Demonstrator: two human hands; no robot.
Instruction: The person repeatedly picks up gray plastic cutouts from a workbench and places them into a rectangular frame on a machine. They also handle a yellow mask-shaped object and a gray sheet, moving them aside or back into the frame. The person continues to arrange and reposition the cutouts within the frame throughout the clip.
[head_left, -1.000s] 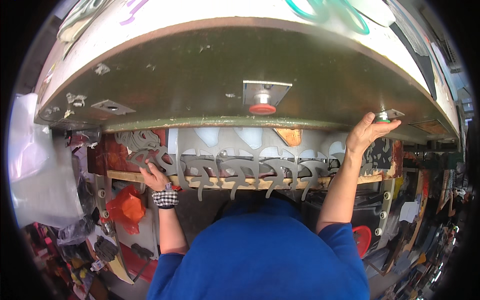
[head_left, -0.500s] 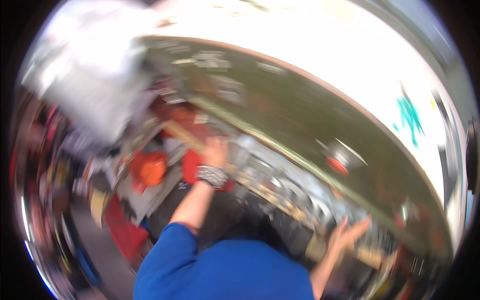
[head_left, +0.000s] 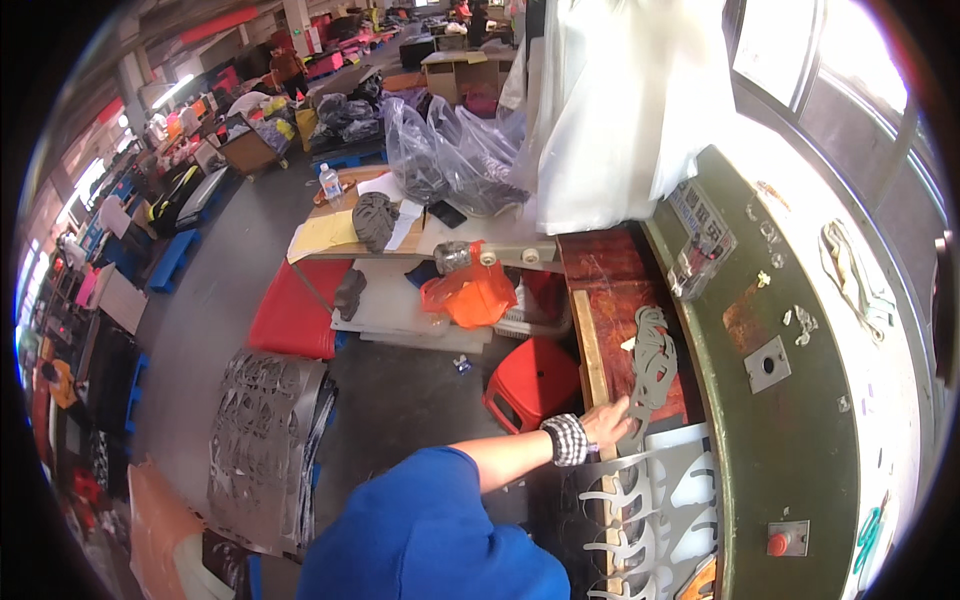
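My left hand (head_left: 607, 424), with a black-and-white checked band at the wrist, reaches across the wooden edge strip of the bench. Its fingers are stretched out beside the lower end of a pile of grey flat cut-out pieces (head_left: 654, 362); whether they touch it is hard to see. That pile lies on a worn red-brown bench top (head_left: 610, 270). Just nearer to me, a grey sheet with curved cut-outs (head_left: 640, 510) covers the bench, whitish shapes showing through. My right hand is out of the picture.
A red stool (head_left: 535, 383) stands left of my hand. A green machine panel (head_left: 790, 430) with a red button (head_left: 778, 544) runs along the right. Stacked cut sheets (head_left: 262, 450) stand on the left. An orange bag (head_left: 470, 298) and white hanging sheeting (head_left: 625, 120) are farther off.
The view has swung left along the bench and is sharper now. My left hand is now beside the grey cut-out pieces. My right hand, spread earlier over the bench, has left the picture.
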